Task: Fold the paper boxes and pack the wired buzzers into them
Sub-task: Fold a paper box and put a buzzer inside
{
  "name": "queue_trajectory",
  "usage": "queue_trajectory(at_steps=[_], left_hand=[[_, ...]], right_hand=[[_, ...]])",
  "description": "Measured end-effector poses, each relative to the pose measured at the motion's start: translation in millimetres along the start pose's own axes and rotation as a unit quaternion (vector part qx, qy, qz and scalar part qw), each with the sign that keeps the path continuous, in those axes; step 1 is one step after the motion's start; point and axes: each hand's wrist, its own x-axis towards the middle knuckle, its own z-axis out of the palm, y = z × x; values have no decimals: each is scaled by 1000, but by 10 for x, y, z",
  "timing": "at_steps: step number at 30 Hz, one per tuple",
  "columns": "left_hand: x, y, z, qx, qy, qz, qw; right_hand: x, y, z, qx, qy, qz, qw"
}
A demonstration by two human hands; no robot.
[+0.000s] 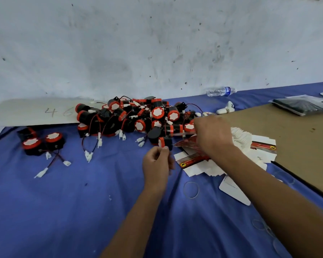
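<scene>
Buzzers (138,118) are lying heaped at the middle of the frame, black drums with red rims and white faces, thin red and black wires trailing to white plugs. Two more (42,144) are sitting apart at the left on the blue cloth (63,202). The left hand (158,162), fingers curled, is pinching one buzzer (164,142) just below the heap, its red rim and black body showing above the fingertips. The right hand (211,135) is blurring over the fanned stack of flat boxes (250,144), white card with red and black bands and a yellow badge; it is reaching at a red flap (185,142), but whether it is gripping it, I cannot tell. A water bottle (221,91) is lying at upper right, near a brown board (287,142).
</scene>
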Motion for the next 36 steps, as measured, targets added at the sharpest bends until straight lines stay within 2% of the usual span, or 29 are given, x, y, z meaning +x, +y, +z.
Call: queue_trajectory(at_steps=[2, 3, 4, 5, 6, 7, 8, 9, 10, 11, 13, 15, 16, 19, 20, 23, 25, 26, 28, 31, 33, 36], left_hand=[[1, 44, -390, 25, -2, 36, 999], [-8, 61, -612, 31, 5, 50, 998], [-27, 78, -853, 34, 19, 63, 997], [-53, 103, -1091, 33, 41, 73, 996], [-83, 126, -1322, 21, 74, 79, 994], [-125, 151, -1534, -3, 105, 79, 991], [-171, 170, -1697, -33, 126, 74, 989], [-235, 188, -1871, -60, 135, 67, 987], [-303, 198, -2010, -97, 127, 52, 986], [-370, 214, -2127, -147, 106, 24, 983], [-460, 250, -2269, -247, 50, -60, 966], [-490, 289, -2287, -300, 6, -109, 948], [-487, 299, -2260, -313, -7, -114, 943], [-469, 274, -2153, -301, -9, -114, 947], [-460, 254, -2133, -290, -3, -111, 950], [-438, 201, -2141, -247, 54, -78, 964], [-433, 197, -2149, -209, 102, -40, 972], [-436, 198, -2148, -188, 124, -20, 974], [-440, 198, -2147, -142, 163, 23, 976], [-439, 193, -2117, -106, 195, 62, 973], [-452, 200, -2086, -130, 172, 63, 975], [-492, 227, -2074, -188, 78, 7, 979]], right_hand=[[-46, 11, -62, 52, 103, 38, 993], [-94, -36, -85, 121, 160, 43, 979], [-158, -151, -107, 222, 209, 35, 952], [-244, -314, -124, 337, 242, 25, 909], [-331, -531, -124, 461, 238, 21, 855], [-420, -781, -101, 582, 192, 31, 789], [-511, -1017, -49, 680, 114, 48, 722], [-614, -1273, 24, 749, 23, 64, 659], [-716, -1496, 111, 786, -53, 77, 611], [-818, -1680, 204, 798, -107, 84, 587], [-983, -1906, 349, 799, -168, 78, 572], [-1062, -2001, 452, 791, -184, 45, 582], [-1073, -2019, 497, 773, -174, 23, 610], [-1075, -2041, 605, 661, -98, -10, 744], [-1075, -2059, 628, 622, -71, -13, 780], [-1122, -2126, 640, 525, -9, -52, 849], [-1163, -2169, 627, 422, 32, -83, 902], [-1185, -2187, 614, 384, 48, -92, 918], [-1220, -2217, 580, 342, 64, -99, 932], [-1241, -2258, 542, 296, 39, -107, 948], [-1235, -2270, 544, 326, 20, -114, 938], [-1236, -2257, 561, 372, 19, -138, 918]])
